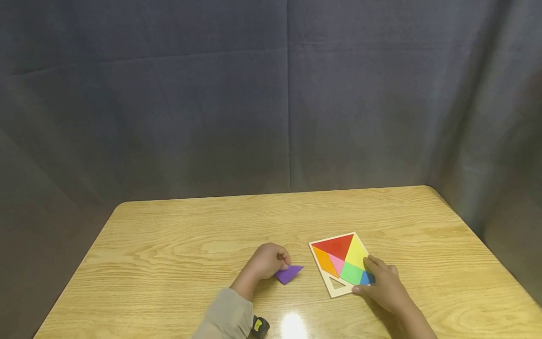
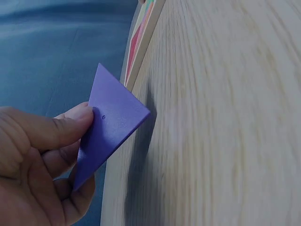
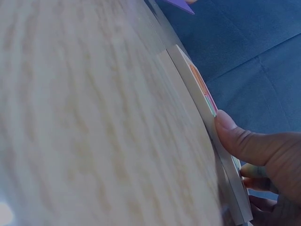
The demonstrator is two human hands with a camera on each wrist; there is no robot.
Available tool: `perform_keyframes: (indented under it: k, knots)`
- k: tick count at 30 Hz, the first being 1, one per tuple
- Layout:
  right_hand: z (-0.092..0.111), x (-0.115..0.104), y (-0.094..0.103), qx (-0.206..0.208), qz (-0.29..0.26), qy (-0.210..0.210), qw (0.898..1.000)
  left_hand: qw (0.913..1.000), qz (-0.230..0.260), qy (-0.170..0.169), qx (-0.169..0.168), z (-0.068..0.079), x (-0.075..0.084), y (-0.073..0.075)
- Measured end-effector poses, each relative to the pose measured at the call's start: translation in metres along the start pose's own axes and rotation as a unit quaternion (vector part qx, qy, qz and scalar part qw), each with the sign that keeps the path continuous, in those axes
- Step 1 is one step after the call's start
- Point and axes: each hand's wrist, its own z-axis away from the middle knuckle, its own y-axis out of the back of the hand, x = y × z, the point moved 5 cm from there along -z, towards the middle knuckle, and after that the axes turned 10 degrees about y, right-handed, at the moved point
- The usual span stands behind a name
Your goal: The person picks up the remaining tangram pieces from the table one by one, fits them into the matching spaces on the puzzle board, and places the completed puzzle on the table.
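My left hand pinches a purple triangle tangram piece between thumb and fingers. In the left wrist view the triangle is tilted up and casts a shadow on the wood. To its right lies a pale wooden tangram tray, filled with red, yellow, orange, pink, green and blue pieces. A triangular recess near its front-left corner holds no piece. My right hand grips the tray's front-right corner, thumb on the near edge and fingers at the right side, partly covering the blue piece.
The wood-grained table has rounded far corners. Behind it hangs a dark grey curtain. A dark band with a yellow-green mark is at the left sleeve.
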Motion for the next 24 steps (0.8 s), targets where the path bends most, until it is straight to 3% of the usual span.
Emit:
perform_keyframes:
  k: [24]
  knots:
    - [0.001,-0.002,0.001,-0.001,-0.008,-0.001,1.0,0.9988,0.026,-0.036,-0.02,-0.005,0.022,-0.017]
